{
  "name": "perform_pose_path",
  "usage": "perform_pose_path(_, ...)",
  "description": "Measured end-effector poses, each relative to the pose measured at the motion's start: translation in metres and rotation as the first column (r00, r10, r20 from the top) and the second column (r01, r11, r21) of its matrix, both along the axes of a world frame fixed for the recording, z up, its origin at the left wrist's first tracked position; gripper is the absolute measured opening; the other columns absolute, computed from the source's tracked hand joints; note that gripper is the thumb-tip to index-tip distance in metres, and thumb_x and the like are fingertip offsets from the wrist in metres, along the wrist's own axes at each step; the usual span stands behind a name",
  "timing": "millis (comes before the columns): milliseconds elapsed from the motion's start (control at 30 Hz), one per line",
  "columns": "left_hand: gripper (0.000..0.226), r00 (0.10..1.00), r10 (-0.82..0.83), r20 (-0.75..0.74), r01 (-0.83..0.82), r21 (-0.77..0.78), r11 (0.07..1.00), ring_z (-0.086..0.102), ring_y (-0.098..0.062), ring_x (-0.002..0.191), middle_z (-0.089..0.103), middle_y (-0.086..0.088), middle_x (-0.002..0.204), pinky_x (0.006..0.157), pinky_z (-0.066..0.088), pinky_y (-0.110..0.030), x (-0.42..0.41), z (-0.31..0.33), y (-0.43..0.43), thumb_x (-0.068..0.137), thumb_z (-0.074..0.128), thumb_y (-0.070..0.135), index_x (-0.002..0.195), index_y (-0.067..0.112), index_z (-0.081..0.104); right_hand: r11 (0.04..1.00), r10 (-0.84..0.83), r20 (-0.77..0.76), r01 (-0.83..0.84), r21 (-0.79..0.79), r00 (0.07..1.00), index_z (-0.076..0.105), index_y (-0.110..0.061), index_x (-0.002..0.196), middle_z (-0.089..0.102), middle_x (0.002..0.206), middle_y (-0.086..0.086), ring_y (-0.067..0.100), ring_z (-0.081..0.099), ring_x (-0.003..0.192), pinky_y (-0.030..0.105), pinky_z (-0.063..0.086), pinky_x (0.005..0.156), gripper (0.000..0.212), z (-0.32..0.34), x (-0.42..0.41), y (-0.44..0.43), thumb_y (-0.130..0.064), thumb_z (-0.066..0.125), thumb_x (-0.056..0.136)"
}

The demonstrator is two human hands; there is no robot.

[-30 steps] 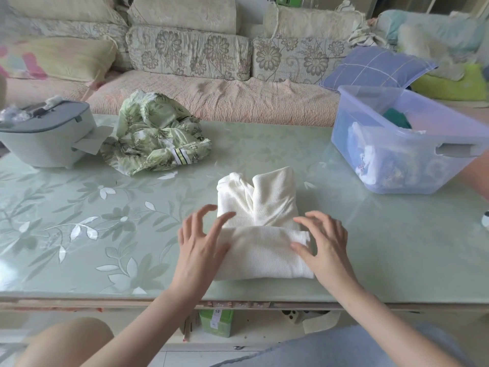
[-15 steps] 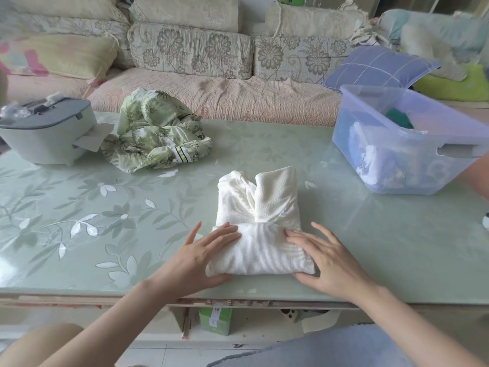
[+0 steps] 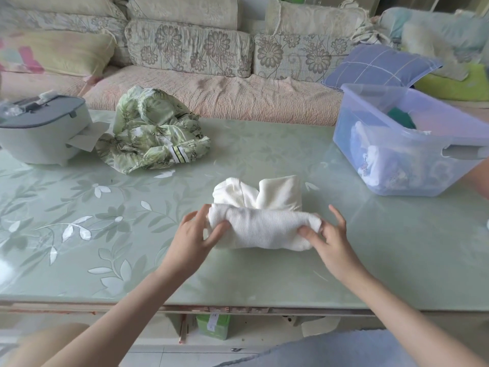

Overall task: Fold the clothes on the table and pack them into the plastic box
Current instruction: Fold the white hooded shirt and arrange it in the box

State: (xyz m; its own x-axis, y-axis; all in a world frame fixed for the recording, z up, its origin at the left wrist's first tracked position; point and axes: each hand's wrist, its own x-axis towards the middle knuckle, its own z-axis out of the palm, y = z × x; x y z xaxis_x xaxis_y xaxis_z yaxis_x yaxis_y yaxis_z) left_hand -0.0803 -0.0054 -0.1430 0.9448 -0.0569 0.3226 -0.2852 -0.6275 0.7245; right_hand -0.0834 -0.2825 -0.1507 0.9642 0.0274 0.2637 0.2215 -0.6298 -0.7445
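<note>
Since half a second back, both have gone from pressing flat on the fold to pinching it: left hand (image 3: 195,234) takes the left end of the white ribbed knit garment (image 3: 264,226), right hand (image 3: 330,239) the right end, thumbs in front. Garment sits near the front of the pale green glass worktop (image 3: 105,234), well apart from the translucent blue plastic box (image 3: 383,111) at far right. Judged light, soft, floppy and liable to unroll, so best held at both ends with support under the fold.

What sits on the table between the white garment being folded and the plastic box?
Nothing. The head view shows only bare table glass between the white garment and the plastic box.
</note>
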Motion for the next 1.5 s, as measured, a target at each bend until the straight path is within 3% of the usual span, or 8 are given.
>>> perform_pose_path(167,0.035,0.985,0.144,-0.097,-0.158,-0.149,0.976,0.052,-0.022,0.064,0.055,-0.013,0.071,0.054,0.037,-0.036,0.002,0.004,-0.016,0.089,0.055,0.044,0.114,0.023,0.043,0.988,-0.107,-0.101,0.117,0.099,0.989,0.051,-0.024,0.067,0.045,0.073,-0.015,0.015,0.035,0.108,0.038,0.034,0.093,0.039,0.003,0.019,0.006,-0.062,0.055,0.078)
perform_pose_path(333,0.047,0.962,0.203,-0.180,-0.229,-0.136,0.964,0.055,-0.022,0.084,0.050,0.007,0.083,0.068,0.042,-0.035,0.014,0.004,-0.021,0.089,0.058,0.042,0.130,0.028,0.039,0.962,-0.272,-0.108,0.268,-0.050,0.956,0.055,-0.009,0.108,0.059,0.092,0.015,0.029,0.046,0.108,0.033,0.036,0.076,0.027,0.006,0.020,0.029,-0.034,0.052,0.095)
perform_pose_path(667,0.060,0.952,0.107,-0.287,-0.177,-0.230,0.957,0.052,-0.018,0.102,0.050,0.003,0.114,0.083,0.043,-0.034,0.005,0.014,-0.024,0.086,0.051,0.055,0.138,0.031,0.034,0.828,-0.375,0.019,0.344,-0.442,0.927,0.044,-0.009,0.110,0.067,0.092,0.021,0.039,0.061,0.089,0.037,0.031,0.063,0.027,0.019,0.034,0.041,-0.029,0.027,0.103)
perform_pose_path(933,0.038,0.908,0.264,-0.324,-0.307,-0.086,0.948,0.055,-0.035,0.099,0.055,-0.009,0.090,0.075,0.036,-0.037,0.032,0.006,-0.038,0.097,0.043,0.038,0.131,0.023,0.038,0.710,-0.356,0.050,0.305,-0.635,0.933,0.048,-0.009,0.114,0.069,0.104,0.016,0.034,0.059,0.098,0.036,0.031,0.089,0.032,0.026,0.065,0.045,-0.028,0.025,0.104)
perform_pose_path(1033,0.037,0.913,0.242,-0.329,-0.271,-0.044,0.962,0.052,-0.032,0.104,0.051,-0.009,0.112,0.074,0.034,-0.032,0.043,-0.003,-0.034,0.097,0.044,0.035,0.132,0.023,0.039,0.679,-0.381,-0.022,0.263,-0.686,0.924,0.045,-0.009,0.125,0.069,0.104,0.015,0.029,0.061,0.101,0.037,0.030,0.099,0.035,0.015,0.079,0.042,-0.029,0.024,0.104)
perform_pose_path(1233,0.049,0.960,0.111,0.257,-0.163,0.190,0.968,0.038,-0.025,0.124,0.042,-0.004,0.135,0.100,0.025,-0.032,0.050,-0.006,-0.032,0.079,0.048,0.003,0.121,0.026,0.056,0.660,-0.385,0.047,0.311,-0.684,0.922,0.044,-0.009,0.117,0.069,0.102,0.012,0.028,0.062,0.097,0.037,0.031,0.089,0.028,0.009,0.082,0.041,-0.031,0.035,0.101)
perform_pose_path(1367,0.043,0.959,-0.216,0.182,0.166,0.258,0.952,0.046,-0.009,0.128,0.055,0.017,0.131,0.111,0.028,-0.030,0.045,-0.003,-0.021,0.093,0.030,0.033,0.121,0.030,0.062,0.797,-0.197,0.310,0.336,-0.502,0.930,0.056,-0.012,0.105,0.058,0.108,0.009,0.030,0.056,0.099,0.035,0.035,0.085,0.016,0.009,0.076,0.034,-0.017,0.057,0.090)
perform_pose_path(1500,0.077,0.935,-0.346,0.082,0.274,0.455,0.847,0.023,0.000,0.140,0.030,0.018,0.150,0.119,0.012,-0.031,0.042,-0.013,-0.004,0.081,0.041,0.071,0.145,0.029,0.035,0.850,0.337,0.272,-0.168,-0.499,0.901,0.056,-0.015,0.130,0.050,0.139,0.000,0.011,0.044,0.127,0.028,0.023,0.112,0.052,0.010,0.055,0.014,-0.048,0.048,0.091)
